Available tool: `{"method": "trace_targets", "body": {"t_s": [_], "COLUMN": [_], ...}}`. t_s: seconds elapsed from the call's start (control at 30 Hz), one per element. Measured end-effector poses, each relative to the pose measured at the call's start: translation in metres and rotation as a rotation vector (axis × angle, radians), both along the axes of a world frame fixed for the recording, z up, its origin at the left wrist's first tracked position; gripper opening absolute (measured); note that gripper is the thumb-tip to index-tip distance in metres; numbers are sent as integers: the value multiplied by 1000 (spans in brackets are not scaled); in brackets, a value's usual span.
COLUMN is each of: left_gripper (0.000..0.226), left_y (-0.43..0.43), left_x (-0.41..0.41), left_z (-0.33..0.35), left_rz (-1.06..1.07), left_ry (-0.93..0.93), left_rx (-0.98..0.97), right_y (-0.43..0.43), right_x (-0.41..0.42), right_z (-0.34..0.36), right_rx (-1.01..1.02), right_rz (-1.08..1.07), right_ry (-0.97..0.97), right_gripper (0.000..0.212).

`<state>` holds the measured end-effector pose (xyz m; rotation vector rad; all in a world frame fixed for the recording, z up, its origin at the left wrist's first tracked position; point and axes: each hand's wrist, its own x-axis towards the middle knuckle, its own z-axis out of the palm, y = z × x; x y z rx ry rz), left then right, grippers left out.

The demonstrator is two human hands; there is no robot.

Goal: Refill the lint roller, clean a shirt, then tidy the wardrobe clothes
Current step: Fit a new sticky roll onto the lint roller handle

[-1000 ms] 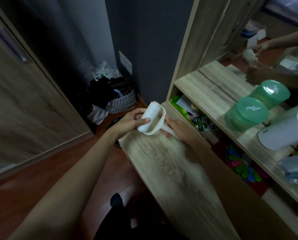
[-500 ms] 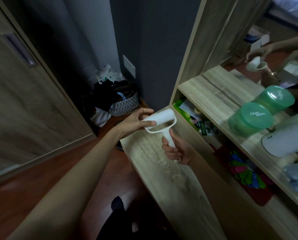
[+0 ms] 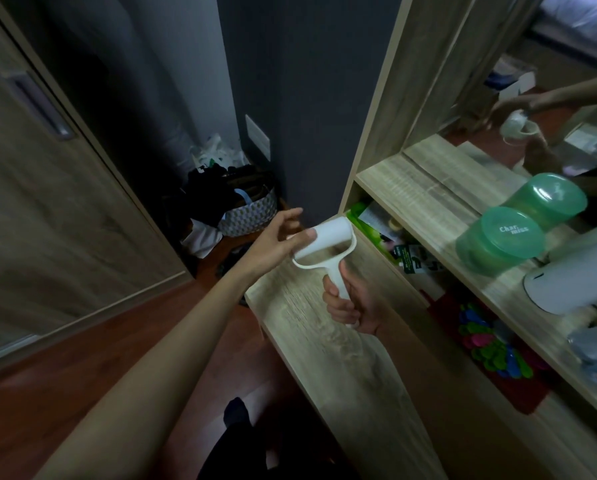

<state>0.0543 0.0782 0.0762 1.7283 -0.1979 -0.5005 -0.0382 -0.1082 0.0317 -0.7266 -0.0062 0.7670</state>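
A white lint roller (image 3: 328, 244) is held upright above the left end of the wooden counter (image 3: 345, 375). My right hand (image 3: 350, 303) is wrapped around its handle from below. My left hand (image 3: 276, 239) sits at the left end of the white roll, thumb pressed on the roll's surface and the other fingers spread apart behind it. The roll sits inside the white frame. A mirror at the upper right shows both hands and the roller.
Two green lidded tubs (image 3: 501, 240) and a white canister (image 3: 574, 282) stand on the shelf to the right. Colourful items (image 3: 491, 344) lie on the lower shelf. A patterned basket of dark clothes (image 3: 245, 209) sits on the floor by the wardrobe door (image 3: 47, 202).
The roller turned from lying sideways between both hands to standing handle-down in my right hand. My left hand slid to the roll's left end and its fingers opened out.
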Motion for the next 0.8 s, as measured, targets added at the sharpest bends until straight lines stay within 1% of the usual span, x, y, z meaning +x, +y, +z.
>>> {"method": "trace_targets", "body": {"t_s": [0.03, 0.07, 0.13, 0.17, 0.2, 0.3, 0.37, 0.47, 0.6, 0.7, 0.8], "left_gripper": [50, 54, 51, 47, 41, 18, 11, 17, 21, 22, 22], "left_y": [1, 2, 7, 9, 11, 13, 16, 22, 47, 79, 121], "left_x": [2, 5, 13, 15, 16, 10, 5, -5, -11, -8, 2], "left_z": [-2, -6, -12, -13, -14, -7, -5, -2, 5, 16, 27], "left_rz": [24, 95, 280, 327, 336, 270, 270, 353, 491, 564, 621], "left_ry": [18, 33, 20, 18, 35, 109, 110, 79, 25, -58, -125], "left_rx": [22, 52, 126, 145, 135, 51, -1, -97, -159, -160, -122], "right_y": [0, 1, 1, 1, 1, 2, 2, 5, 19, 41, 72], "right_x": [-1, -1, -4, -4, -5, -5, -4, -1, 12, 29, 54], "right_z": [0, 1, 0, 0, -1, -1, 0, 2, 5, 11, 20], "right_rx": [-12, -27, -47, -47, -41, -4, 21, 43, 79, 81, 92], "right_rz": [6, 13, 29, 31, 28, 10, 2, 6, 1, 16, 63], "right_ry": [-6, -13, -19, -16, -11, 2, -4, -22, -47, -42, -48], "right_gripper": [48, 48, 48, 48, 48, 47, 46, 46, 47, 51, 54]}}
